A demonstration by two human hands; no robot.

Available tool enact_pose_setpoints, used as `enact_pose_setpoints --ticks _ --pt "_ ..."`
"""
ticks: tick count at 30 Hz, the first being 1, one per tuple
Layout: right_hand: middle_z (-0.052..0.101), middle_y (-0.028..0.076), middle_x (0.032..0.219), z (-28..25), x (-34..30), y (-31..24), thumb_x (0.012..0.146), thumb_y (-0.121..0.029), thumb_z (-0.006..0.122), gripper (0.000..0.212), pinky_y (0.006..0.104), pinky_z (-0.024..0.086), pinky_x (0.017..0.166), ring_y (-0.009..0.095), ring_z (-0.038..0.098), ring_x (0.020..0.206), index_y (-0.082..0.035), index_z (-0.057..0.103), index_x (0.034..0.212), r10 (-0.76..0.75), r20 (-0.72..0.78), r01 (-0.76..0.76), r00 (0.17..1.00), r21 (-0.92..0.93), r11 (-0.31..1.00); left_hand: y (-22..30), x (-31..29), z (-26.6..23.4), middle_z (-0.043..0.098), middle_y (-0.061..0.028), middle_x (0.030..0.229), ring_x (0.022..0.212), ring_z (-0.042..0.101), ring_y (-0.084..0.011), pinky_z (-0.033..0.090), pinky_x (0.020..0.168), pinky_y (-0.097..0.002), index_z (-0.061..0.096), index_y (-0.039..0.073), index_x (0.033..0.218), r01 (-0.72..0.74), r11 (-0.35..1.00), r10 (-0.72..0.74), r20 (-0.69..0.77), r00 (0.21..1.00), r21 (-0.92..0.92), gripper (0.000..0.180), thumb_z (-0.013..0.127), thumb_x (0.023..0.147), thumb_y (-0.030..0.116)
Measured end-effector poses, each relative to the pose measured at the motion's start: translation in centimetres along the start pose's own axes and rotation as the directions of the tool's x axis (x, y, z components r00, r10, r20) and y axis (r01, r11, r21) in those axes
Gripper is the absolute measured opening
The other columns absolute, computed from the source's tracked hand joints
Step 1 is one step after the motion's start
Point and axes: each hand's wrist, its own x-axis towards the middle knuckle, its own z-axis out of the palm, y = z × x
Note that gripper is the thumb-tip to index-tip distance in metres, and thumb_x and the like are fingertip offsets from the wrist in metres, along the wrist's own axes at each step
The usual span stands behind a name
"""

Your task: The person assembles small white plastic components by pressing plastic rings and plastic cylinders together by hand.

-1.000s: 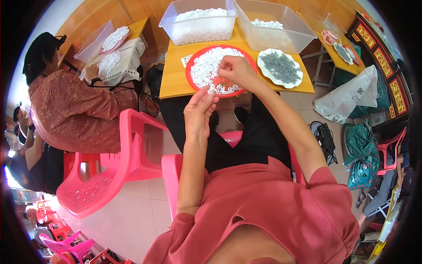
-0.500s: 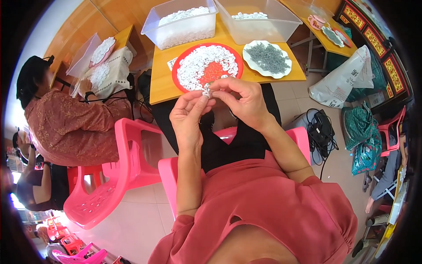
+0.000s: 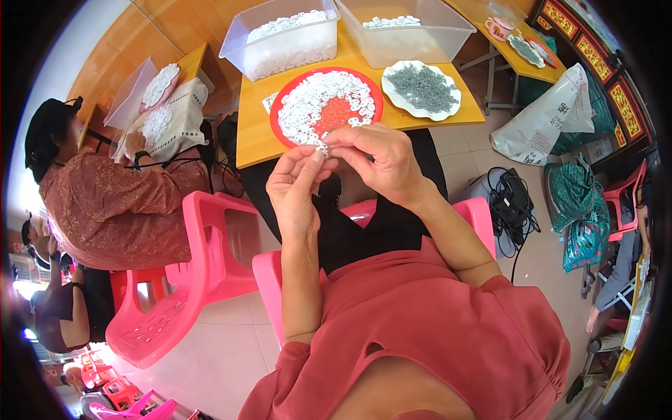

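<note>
My left hand (image 3: 297, 185) pinches a small white plastic clip (image 3: 323, 148) between thumb and fingertips. The fingers of my right hand (image 3: 386, 159) are closed against the same clip from the right; whatever they hold is too small to make out. Just beyond my hands, a red round plate (image 3: 379, 119) carries a ring of similar white clips (image 3: 301, 108), with its patterned middle bare. To its right, a white scalloped plate (image 3: 448, 110) bears a heap of small grey nail-like pins (image 3: 422, 87).
Two clear plastic bins, left (image 3: 241, 52) and right (image 3: 427, 49), hold white clips on the wooden table (image 3: 255, 143). At left, a person (image 3: 119, 189) sits beside a pink chair (image 3: 189, 301). Sacks (image 3: 539, 126) and a coiled black cable (image 3: 514, 210) lie at right.
Both hands have shifted slightly left in the picture, along with the table and its plates. The clip stays between my fingertips.
</note>
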Motion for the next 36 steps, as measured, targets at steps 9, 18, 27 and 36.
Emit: enact_pose_setpoints --ticks 9,18,27,36 --pt "0.076 0.009 0.092 0.1 -0.3 0.1 0.086 0.002 0.078 0.019 0.0323 0.057 0.070 0.024 0.075 0.082 -0.003 0.071 0.103 -0.002 0.001 0.002 1.000 0.012 1.000 0.0 -0.2 0.4 0.077 -0.0111 0.094 0.079 0.074 -0.0129 0.056 0.070 -0.0198 0.069 -0.005 0.111 -0.038 0.995 0.039 -0.013 0.999 0.093 0.017 0.074 0.095 0.000" --pt "0.067 0.007 0.087 0.7 -1.1 0.6 0.091 0.008 0.072 0.021 0.0305 0.059 0.072 0.018 0.075 0.087 -0.002 0.057 0.101 0.163 0.026 -0.164 0.986 0.216 0.962 -0.3 -0.5 0.8 0.075 -0.0097 0.092 0.078 0.073 -0.0126 0.054 0.069 -0.0203 0.068 -0.005 0.110 -0.077 0.982 0.082 -0.020 0.996 0.171 0.017 0.073 0.096 0.002" --pt "0.055 0.005 0.076 1.1 -1.6 0.5 0.091 0.006 0.073 0.029 0.0291 0.056 0.070 0.018 0.076 0.088 -0.004 0.046 0.089 0.258 0.020 -0.255 0.966 0.243 0.936 -1.0 -0.6 0.8 0.075 -0.0091 0.089 0.075 0.072 -0.0124 0.053 0.068 -0.0206 0.069 -0.006 0.110 -0.124 0.961 0.135 -0.026 0.991 0.248 0.016 0.073 0.097 0.002" --pt "0.071 0.006 0.091 0.7 -1.1 0.6 0.093 0.002 0.074 0.019 0.0258 0.056 0.076 0.012 0.073 0.091 0.001 0.061 0.106 0.355 0.105 -0.368 0.929 0.362 0.857 -1.2 0.1 0.0 0.077 -0.0107 0.092 0.077 0.074 -0.0138 0.054 0.068 -0.0203 0.069 -0.005 0.110 -0.039 0.988 0.046 -0.045 0.998 0.152 0.017 0.073 0.097 0.004"
